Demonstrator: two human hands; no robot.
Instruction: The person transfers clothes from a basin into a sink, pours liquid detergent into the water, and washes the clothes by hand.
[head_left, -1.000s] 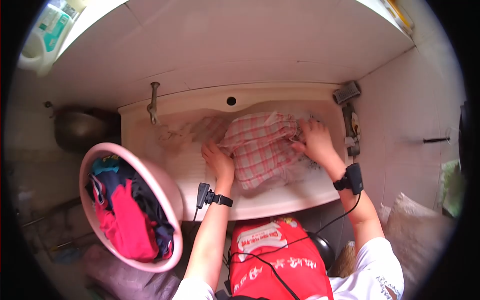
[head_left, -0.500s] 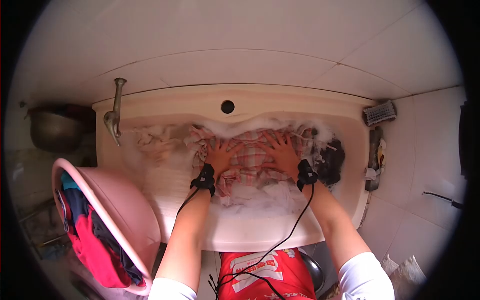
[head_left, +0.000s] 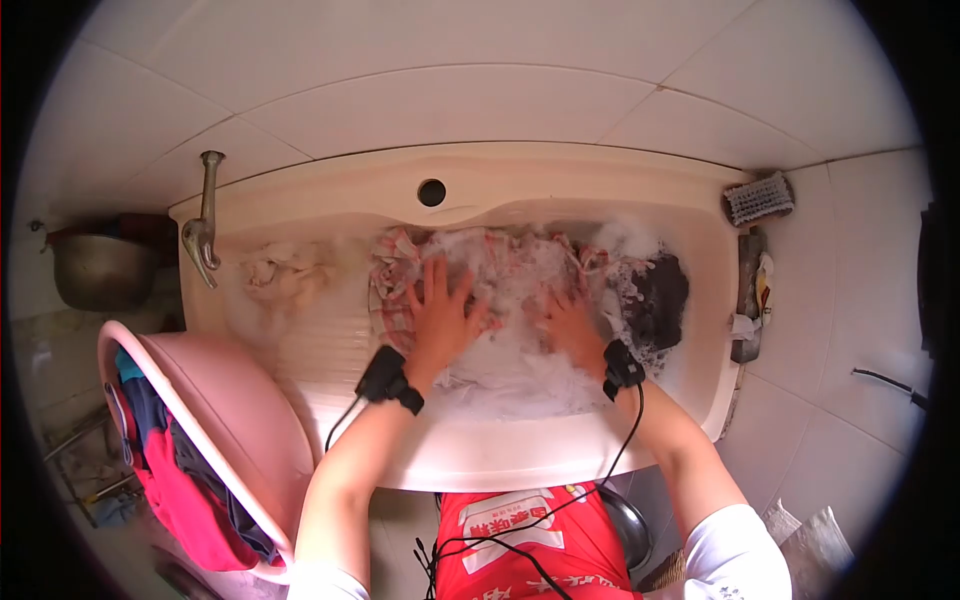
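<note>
A pink-and-white plaid cloth [head_left: 393, 297] lies in sudsy water in the cream sink [head_left: 560, 460], partly covered by foam. My left hand [head_left: 440, 315] rests on its left part with fingers spread. My right hand [head_left: 572, 328] is spread too, lying at the cloth's right part, its fingertips partly veiled by suds. Neither hand grips anything. A dark cloth [head_left: 660, 302] soaks at the right end of the sink. White cloth [head_left: 520, 385] shows faintly under the foam nearer me, and a pale cloth [head_left: 288, 275] lies at the left.
A pink basin [head_left: 235, 400] holding dark and red clothes [head_left: 190, 500] leans at the sink's left front. A metal tap [head_left: 203, 230] hangs over the left end. A scrub brush [head_left: 758, 199] sits on the right back corner. A metal pot [head_left: 103, 272] stands far left.
The plaid cloth has sunk lower, and water and foam now cover much of its middle. Both hands stay spread, lower in the suds. The view has shifted slightly.
</note>
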